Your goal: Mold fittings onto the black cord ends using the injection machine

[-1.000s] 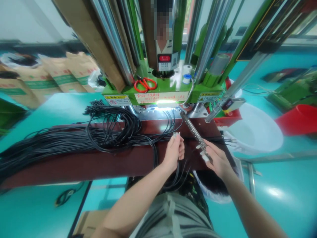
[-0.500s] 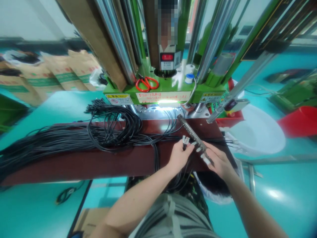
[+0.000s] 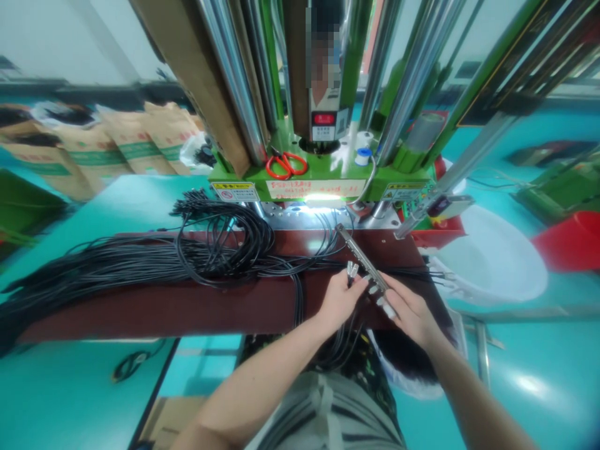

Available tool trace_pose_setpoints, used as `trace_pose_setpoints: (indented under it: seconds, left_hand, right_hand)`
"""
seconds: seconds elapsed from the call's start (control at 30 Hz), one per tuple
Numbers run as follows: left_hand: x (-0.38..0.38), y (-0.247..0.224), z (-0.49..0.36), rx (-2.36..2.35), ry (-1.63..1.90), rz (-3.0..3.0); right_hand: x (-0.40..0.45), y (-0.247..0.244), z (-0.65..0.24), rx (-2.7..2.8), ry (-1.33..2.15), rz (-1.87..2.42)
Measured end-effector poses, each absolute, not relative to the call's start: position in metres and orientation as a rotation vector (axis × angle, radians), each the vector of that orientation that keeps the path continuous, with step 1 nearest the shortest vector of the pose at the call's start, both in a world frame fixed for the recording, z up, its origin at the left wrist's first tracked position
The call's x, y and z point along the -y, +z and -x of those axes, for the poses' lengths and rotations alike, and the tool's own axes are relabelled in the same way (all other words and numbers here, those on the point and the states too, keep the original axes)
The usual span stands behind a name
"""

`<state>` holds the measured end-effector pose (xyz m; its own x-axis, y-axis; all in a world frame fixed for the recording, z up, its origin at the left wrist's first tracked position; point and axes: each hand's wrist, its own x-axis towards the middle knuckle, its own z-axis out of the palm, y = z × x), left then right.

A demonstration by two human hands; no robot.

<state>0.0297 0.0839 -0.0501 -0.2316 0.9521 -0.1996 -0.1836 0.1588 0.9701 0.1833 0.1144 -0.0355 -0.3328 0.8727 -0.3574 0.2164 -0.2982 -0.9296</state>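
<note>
My right hand [image 3: 415, 309] is closed around the near end of a narrow metal bar [image 3: 363, 257], which slants away toward the machine. Pale connector pieces [image 3: 385, 306] sit along the bar's near part. My left hand [image 3: 341, 300] is closed on black cables whose silvery connector ends [image 3: 352, 270] poke up past the fingers. Its fingertips meet the side of the bar. From that hand the black cables [image 3: 344, 344] hang down over the bench edge toward my lap. The exact grip of the left fingertips is too small to make out.
A long bundle of black cables [image 3: 117, 262] lies along the brown bench [image 3: 154, 312]. Behind stands a green press [image 3: 262, 181] with a lit gap and red-handled scissors [image 3: 287, 165] on its ledge. A white tub [image 3: 506, 269] and red bucket [image 3: 572, 240] are at right.
The camera view has shifted slightly, so the scene sits a little lower and further right. Both hands keep their holds, and the bar's near end sits deeper in the right hand.
</note>
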Motion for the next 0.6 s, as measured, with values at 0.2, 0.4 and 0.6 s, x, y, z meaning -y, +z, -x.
trace_pose_setpoints:
  seconds: [0.2,0.4,0.6]
  left_hand:
    - [-0.08,-0.035,-0.017,-1.319,1.417,-0.782]
    - [-0.083,-0.045,-0.025,-1.24,1.398,-0.687]
    - [-0.084,-0.048,-0.025,-1.214,1.348,-0.756]
  right_hand:
    - [-0.114,-0.025,-0.181,1.2,1.722,1.425]
    - [-0.117,-0.02,-0.183,1.273,1.7,1.475]
    - [-0.118,-0.018,-0.183,1.405,1.653,1.414]
